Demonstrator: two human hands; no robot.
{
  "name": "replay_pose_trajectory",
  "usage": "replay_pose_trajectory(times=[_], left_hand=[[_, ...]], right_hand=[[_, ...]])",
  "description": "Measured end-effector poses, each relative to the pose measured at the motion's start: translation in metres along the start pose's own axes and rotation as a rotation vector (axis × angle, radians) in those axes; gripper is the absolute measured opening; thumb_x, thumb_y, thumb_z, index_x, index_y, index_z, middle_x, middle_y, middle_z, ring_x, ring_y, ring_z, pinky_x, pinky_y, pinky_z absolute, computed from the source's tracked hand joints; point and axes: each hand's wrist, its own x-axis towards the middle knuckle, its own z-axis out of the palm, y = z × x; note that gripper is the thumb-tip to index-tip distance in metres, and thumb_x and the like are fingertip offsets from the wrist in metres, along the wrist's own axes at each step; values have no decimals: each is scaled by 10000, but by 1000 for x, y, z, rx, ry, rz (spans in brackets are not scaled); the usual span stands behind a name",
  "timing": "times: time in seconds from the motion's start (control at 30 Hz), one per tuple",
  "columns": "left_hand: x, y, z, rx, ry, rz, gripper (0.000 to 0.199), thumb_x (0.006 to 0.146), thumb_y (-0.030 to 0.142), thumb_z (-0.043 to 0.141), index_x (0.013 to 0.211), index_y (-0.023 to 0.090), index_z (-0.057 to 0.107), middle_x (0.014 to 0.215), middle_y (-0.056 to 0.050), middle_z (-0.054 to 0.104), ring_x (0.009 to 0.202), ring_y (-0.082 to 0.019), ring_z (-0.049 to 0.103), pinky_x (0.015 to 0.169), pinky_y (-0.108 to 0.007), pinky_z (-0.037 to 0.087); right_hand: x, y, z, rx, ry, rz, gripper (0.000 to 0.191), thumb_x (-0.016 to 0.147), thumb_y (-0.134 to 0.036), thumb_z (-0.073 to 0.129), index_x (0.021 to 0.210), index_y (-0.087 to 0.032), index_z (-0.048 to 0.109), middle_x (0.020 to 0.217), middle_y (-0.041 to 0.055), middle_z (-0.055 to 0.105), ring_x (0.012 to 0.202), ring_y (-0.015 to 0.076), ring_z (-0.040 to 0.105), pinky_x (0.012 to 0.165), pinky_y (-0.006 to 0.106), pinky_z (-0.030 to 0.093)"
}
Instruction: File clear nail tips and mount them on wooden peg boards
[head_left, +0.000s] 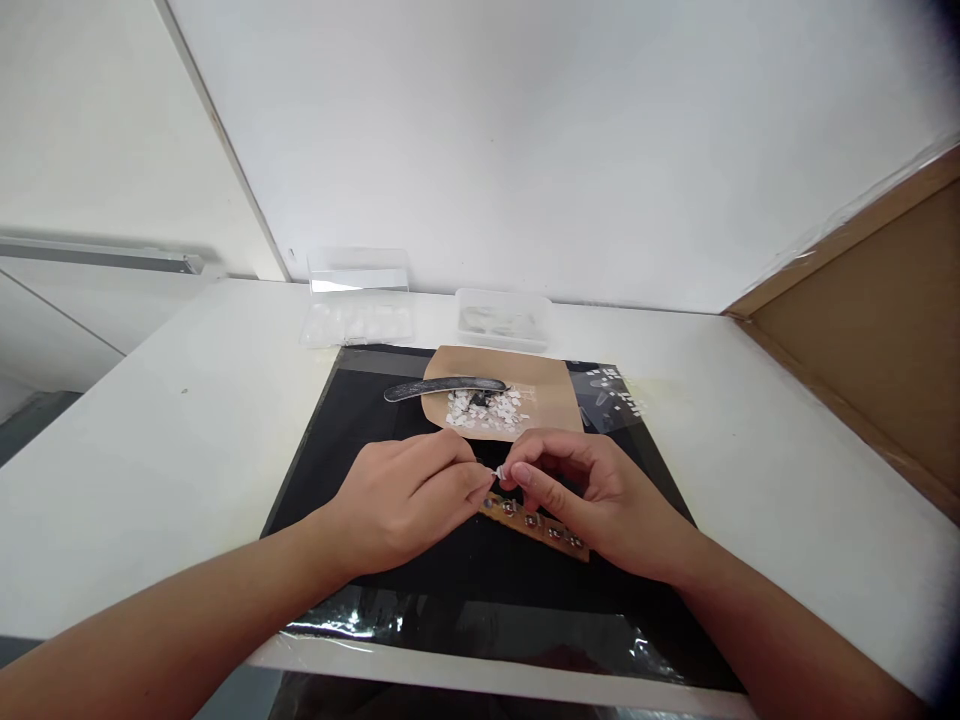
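Note:
Over the middle of the black mat (360, 400), the fingertips of my two hands nearly meet. My right hand (592, 490) pinches a tiny white piece (501, 473) between thumb and forefinger. My left hand (420, 490) is closed in a pinch right beside it; what its fingertips hold is too small to make out. Just below the fingers lies a brown strip (541, 524) with several small shiny decorated pieces along it, partly covered by my hands. Beyond them, a black curved nail file (442, 386) rests across a tan sheet (547, 400) and a pile of white flakes (487, 410).
An open clear plastic case (358, 322) and a translucent tray (504, 320) with pale pieces stand at the back by the wall. Small white bits (619, 390) lie on a clear sheet at the mat's far right corner. A wood-framed panel (862, 330) borders the right side.

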Motion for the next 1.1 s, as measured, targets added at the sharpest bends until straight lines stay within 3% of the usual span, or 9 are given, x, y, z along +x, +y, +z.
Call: replay_pose_trajectory(times=[0.47, 0.97, 1.1], left_hand=[[-1, -1, 2, 3, -29, -10, 24, 961, 152, 660, 954, 169, 676, 829, -2, 687, 704, -101, 641, 629, -205, 493], [0, 1, -1, 4, -59, 10, 73, 964, 118, 621, 954, 175, 666, 844, -8, 680, 707, -112, 632, 600, -213, 464], [-2, 1, 3, -68, -46, -77, 68, 967, 149, 632, 950, 205, 668, 841, 5, 666, 714, -103, 611, 577, -209, 427]], right_hand=[[3, 0, 3, 62, -8, 53, 310, 839, -507, 803, 908, -207, 764, 743, 10, 682, 637, 123, 561, 529, 218, 452], [4, 5, 1, 137, -64, 122, 308, 854, -511, 784, 918, -210, 756, 857, 29, 733, 748, 156, 647, 639, 253, 529], [4, 6, 1, 165, -67, 117, 336, 849, -535, 781, 922, -209, 751, 866, 28, 735, 765, 161, 663, 652, 255, 545]])
